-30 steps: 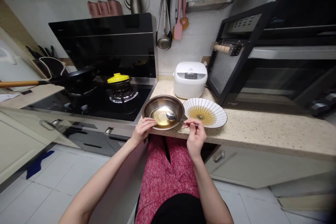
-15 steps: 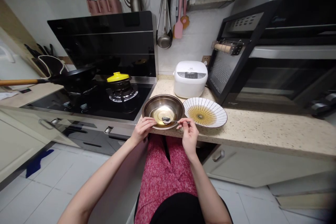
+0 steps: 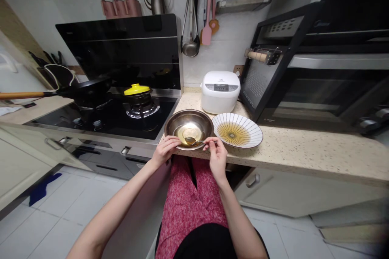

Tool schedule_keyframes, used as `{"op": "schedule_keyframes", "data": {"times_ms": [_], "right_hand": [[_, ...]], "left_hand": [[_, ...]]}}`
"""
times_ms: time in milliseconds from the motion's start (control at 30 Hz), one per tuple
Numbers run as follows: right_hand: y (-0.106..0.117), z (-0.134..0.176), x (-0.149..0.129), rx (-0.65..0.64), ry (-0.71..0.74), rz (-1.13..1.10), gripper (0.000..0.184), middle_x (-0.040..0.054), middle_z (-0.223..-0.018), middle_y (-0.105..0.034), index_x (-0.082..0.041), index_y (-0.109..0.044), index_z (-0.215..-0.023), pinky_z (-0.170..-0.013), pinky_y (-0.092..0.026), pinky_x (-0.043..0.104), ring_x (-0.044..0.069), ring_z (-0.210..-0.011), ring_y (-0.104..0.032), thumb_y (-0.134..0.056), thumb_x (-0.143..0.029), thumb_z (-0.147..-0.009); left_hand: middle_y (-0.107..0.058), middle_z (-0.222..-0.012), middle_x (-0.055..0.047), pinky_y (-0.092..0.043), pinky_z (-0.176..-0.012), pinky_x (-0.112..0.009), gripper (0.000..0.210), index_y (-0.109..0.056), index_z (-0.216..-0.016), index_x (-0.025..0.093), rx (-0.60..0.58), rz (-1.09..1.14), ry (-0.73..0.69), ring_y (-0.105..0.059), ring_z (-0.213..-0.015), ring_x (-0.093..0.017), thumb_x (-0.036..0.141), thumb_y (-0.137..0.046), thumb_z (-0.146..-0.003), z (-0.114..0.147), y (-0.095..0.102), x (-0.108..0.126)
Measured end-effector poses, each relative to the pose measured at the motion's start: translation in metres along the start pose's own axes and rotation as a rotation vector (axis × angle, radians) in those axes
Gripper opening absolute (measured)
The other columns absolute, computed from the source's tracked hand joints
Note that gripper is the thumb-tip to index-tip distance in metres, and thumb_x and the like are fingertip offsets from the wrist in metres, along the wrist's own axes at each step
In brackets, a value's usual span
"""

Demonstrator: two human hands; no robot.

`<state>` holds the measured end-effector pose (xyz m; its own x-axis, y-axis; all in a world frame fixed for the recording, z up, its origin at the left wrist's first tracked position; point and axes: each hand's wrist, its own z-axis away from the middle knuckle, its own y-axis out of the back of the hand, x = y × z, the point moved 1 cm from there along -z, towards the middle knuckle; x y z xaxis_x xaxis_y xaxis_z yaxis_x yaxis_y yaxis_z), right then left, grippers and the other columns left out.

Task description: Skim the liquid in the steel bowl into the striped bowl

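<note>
A round metal bowl [image 3: 174, 123] with a little yellowish liquid stands at the counter's front edge. My left hand [image 3: 165, 149] grips its near left rim, fingers closed over the edge. Pinched in my right hand [image 3: 216, 151] is a metal spoon [image 3: 191, 141], its head low inside the bowl over the liquid; I cannot tell how deep it dips. Beside the bowl on the right lies a white plate [image 3: 253, 129] with dark radial lines and a thin yellow-brown liquid in its middle.
Behind the plate is a white rice cooker [image 3: 221, 95]. To the left, a gas stove [image 3: 121, 125] carries a pot with a yellow lid [image 3: 136, 89] and a dark wok [image 3: 91, 89]. An oven [image 3: 328, 93] stands at right. Utensils such as a ladle [image 3: 190, 47] hang on the wall.
The spoon has moved slightly left and down in the bowl, and its head now looks yellowish. My right hand has shifted slightly left. My left hand and the bowl have stayed put.
</note>
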<state>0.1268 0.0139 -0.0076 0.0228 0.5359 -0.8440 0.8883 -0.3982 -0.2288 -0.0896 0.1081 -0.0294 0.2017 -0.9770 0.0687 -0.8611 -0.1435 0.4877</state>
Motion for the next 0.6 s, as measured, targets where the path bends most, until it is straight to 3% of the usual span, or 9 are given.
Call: {"op": "schedule_keyframes", "data": {"times_ms": [300, 600], "right_hand": [[0.0026, -0.0030, 0.0086, 0.022, -0.032, -0.134, 0.027, 0.0006, -0.086, -0.067, -0.021, -0.064, -0.089, -0.062, -0.051, 0.025, 0.011, -0.064, -0.059, -0.061, -0.047, -0.098], [0.0088, -0.0037, 0.0020, 0.089, 0.026, -0.165, 0.024, -0.0003, -0.088, -0.066, -0.021, -0.061, -0.090, -0.067, -0.051, 0.026, 0.010, -0.066, -0.060, -0.060, -0.043, -0.099]], "left_hand": [[-0.079, -0.106, -0.010, -0.059, -0.090, -0.039, 0.024, -0.071, -0.122, 0.018, -0.011, 0.003, 0.011, -0.071, -0.106, -0.023, 0.020, -0.054, -0.105, -0.0009, 0.0005, 0.0006], [-0.079, -0.104, -0.010, -0.058, -0.089, -0.039, 0.023, -0.070, -0.121, 0.017, 0.004, 0.004, -0.008, -0.071, -0.105, -0.023, 0.018, -0.055, -0.104, -0.0012, -0.0002, 0.0005]]}}
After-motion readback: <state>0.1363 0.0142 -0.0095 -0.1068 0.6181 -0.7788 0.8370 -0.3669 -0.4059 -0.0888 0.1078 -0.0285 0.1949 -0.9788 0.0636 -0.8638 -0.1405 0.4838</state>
